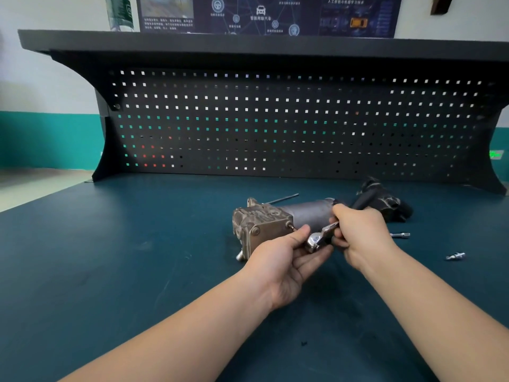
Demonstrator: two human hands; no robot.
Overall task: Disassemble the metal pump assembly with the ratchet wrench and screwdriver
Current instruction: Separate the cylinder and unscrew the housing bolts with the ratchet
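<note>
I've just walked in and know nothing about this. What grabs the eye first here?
The two hands meeting mid-bench: the right hand grips a shiny ratchet wrench by its handle, while the left hand cradles its head. Right behind them lies the grimy metal pump assembly on the dark green bench top. A black pegboard fills the background.

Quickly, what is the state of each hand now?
Left hand: holding the chrome ratchet wrench head.
Right hand: gripping its handle.
</note>
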